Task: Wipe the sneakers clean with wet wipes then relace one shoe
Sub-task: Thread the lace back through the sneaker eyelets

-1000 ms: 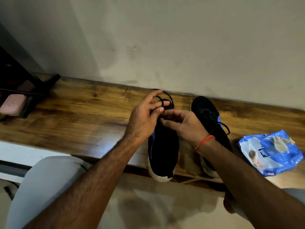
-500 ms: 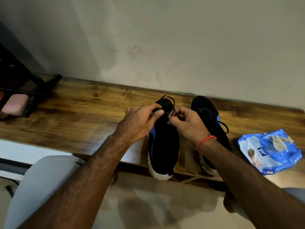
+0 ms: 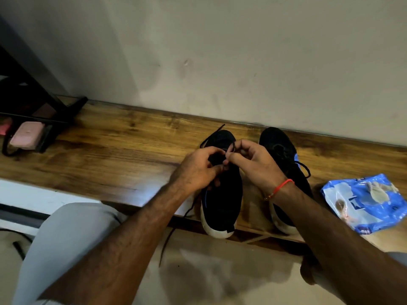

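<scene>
The black knit sneaker [image 3: 221, 194] sits heel-out on the wooden table [image 3: 110, 159] so both hands, left [image 3: 198, 170] and right [image 3: 253, 160], can pinch its black lace [image 3: 174, 234] over the eyelets.

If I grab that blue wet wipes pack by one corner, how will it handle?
The wet wipes pack will probably sag: its blue film looks crinkled and soft. The glossy wrapper may be slippery. It lies flat on the wooden shelf near the front edge, so it should slide, not roll.

Bare forearms, no sleeves; thin red thread bracelet [image 3: 280, 188] with small gold bead on right wrist; light grey trousers [image 3: 66, 234].
</scene>
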Available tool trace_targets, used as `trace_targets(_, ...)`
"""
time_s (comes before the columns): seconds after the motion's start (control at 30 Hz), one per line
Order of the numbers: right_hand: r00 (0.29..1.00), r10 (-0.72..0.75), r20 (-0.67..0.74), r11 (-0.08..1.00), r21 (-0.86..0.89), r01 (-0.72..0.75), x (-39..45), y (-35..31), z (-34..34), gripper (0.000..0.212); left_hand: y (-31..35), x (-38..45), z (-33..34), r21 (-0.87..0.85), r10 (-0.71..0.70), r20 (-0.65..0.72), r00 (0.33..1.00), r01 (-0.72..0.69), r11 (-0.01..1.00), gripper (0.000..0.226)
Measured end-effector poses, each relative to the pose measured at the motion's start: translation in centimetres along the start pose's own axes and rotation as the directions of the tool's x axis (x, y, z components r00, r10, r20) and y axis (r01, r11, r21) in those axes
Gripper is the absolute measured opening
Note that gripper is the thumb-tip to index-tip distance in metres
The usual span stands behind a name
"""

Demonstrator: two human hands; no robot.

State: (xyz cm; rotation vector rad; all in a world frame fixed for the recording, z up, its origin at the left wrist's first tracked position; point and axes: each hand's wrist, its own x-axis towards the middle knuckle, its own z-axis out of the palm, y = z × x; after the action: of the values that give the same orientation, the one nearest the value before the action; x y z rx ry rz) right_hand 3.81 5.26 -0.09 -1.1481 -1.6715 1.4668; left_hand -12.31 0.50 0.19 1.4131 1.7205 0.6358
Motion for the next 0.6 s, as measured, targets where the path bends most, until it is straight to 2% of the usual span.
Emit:
trace_targets(0.1, 0.998, -0.026, 0.049, 0.997, -0.066, 0.029, -0.2, 0.0, -0.2, 0.003, -0.4, 0.4, 0.2, 0.267, 0.11, -0.133, 0.985, -0.071, 0.961, 0.02)
trace_targets(0.17, 0.998, -0.025, 0.055, 0.995, -0.097, 0.031, -0.3, 0.1, -0.5, 0.003, -0.5, 0.5, 0.3, 0.303, 0.138, -0.159, 0.978, -0.084, 0.949, 0.015)
trace_targets(0.4, 0.999, -0.013, 0.036, 0.991, -0.129, 0.018, -0.2, 0.4, -1.0, 0.005, -0.6, 0.5, 0.5, 0.365, 0.12, -0.225, 0.967, -0.031, 0.93, 0.02)
trace_targets(0.43, 1.0, -0.01, 0.028, 0.991, -0.129, 0.014, -0.1, 0.4, -1.0, 0.005, -0.6, 0.6, 0.5, 0.325, 0.104, -0.214, 0.971, -0.03, 0.945, 0.022)
trace_targets(0.5, 1.0, -0.009, -0.008, 0.992, -0.125, 0.008, 0.1, 0.6, -1.1, 0.006, -0.3, 0.6, 0.1, 0.118, 0.023, -0.14, 0.99, -0.006, 0.993, 0.022)
trace_targets(0.6, 0.997, -0.006, -0.073, 0.992, -0.123, -0.003, 0.3, 1.0, -1.4, 0.007, 0.3, 0.3, -1.0, -0.139, -0.094, 0.077, 0.993, 0.104, 0.985, 0.02)
